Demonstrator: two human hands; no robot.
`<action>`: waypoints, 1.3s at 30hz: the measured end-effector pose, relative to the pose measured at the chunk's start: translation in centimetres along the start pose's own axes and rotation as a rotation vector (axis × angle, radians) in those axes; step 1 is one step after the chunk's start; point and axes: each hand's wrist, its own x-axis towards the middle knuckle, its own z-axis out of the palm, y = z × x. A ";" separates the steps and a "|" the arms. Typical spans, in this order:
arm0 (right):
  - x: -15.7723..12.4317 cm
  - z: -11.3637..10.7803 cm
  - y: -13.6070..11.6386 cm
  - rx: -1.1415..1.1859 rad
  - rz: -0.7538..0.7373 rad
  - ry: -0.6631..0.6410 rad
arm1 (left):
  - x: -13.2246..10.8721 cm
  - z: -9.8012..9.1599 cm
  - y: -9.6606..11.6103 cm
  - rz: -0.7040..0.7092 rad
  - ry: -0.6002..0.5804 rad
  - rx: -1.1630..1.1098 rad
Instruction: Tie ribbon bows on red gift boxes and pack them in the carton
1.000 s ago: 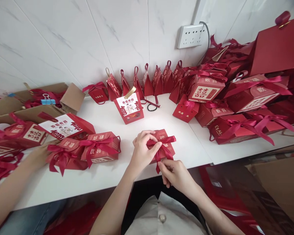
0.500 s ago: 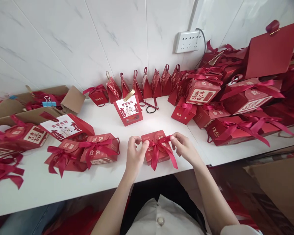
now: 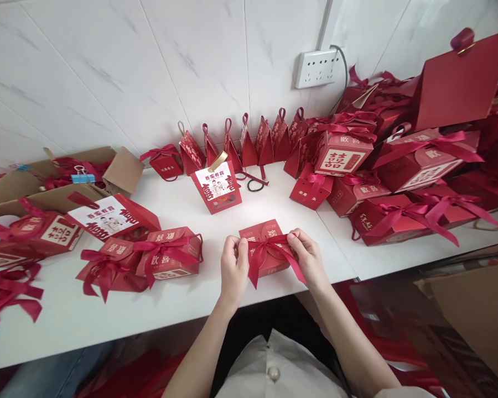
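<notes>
In front of me a red gift box [image 3: 269,266] with pale lettering rests on the white table [image 3: 182,307]. A dark red ribbon [image 3: 254,268] is tied in a bow across its top. My left hand [image 3: 235,266] pinches the bow's left side between thumb and fingers. On the other side, my right hand [image 3: 306,255] grips the right side of the bow. The ribbon is stretched between both hands, and its two tails hang down over the box's near side. The fingertips partly cover the ribbon ends.
Two ribboned boxes [image 3: 168,253] lie left of my hands, near a cardboard carton [image 3: 124,170]. Behind stands a red box with a white printed front [image 3: 218,185]. Several triangular boxes [image 3: 264,142] line the wall. Stacked ribboned boxes [image 3: 344,152] fill the right side.
Both hands have pulled on the bow, so its tails now hang farther apart and the middle looks flatter. My left fingers have closed more on the ribbon.
</notes>
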 end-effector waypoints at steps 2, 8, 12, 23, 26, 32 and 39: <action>0.0 0.3 0.2 0.066 0.010 0.019 | 0.0 0.1 -0.1 -0.001 0.012 0.005; 0.5 -1.6 0.3 -0.083 0.038 -0.110 | 0.4 -0.3 0.0 -0.114 -0.099 -0.074; 1.0 -4.0 -0.7 -0.240 -0.048 -0.364 | 0.8 -0.8 0.1 -0.185 -0.141 -0.155; 1.1 -3.2 -2.1 -0.599 -0.109 -0.520 | 0.5 -2.2 -0.9 -0.164 -0.399 -0.243; 0.9 -3.6 -2.2 -0.617 -0.182 -0.434 | 0.2 -2.6 -2.0 -0.153 -0.399 -0.408; -0.6 -6.2 -0.5 -0.230 -0.250 -0.169 | -0.1 -2.2 -1.7 -0.019 -0.271 -0.508; -3.6 -7.2 0.7 -0.284 -0.349 0.026 | -0.6 0.5 1.9 0.149 -0.520 -0.283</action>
